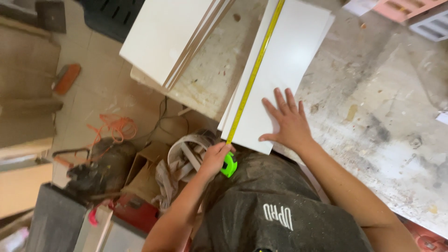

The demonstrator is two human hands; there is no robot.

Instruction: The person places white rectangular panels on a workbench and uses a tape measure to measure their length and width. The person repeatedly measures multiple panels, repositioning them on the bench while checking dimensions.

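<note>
Left hand point(215, 157) clenched around a lime-green tape case point(228, 164) at the near end of a white board point(284, 65). Yellow tape point(254, 72), thin and flat, runs from the case straight along the board's left edge to the far end of the frame. Right hand point(288, 122) released and flat, fingers spread, palm pressing on the board's near end; it grips nothing.

Board: long, rectangular, smooth matt white face. More thin edges show beneath it, so it tops a small stack. Its near corner overhangs the bench point(373, 107), whose top is rough, grey, stained and dusty.

Far left on the bench: a second pile of white panels point(163, 35), set askew, pale brown edges showing, partly jutting past the bench edge.

Below, on the tiled floor: orange cord point(112, 128) in a loose tangle, a dark rounded machine point(100, 168), a white bucket point(186, 151) holding scraps, and an open cardboard box point(144, 175).
</note>
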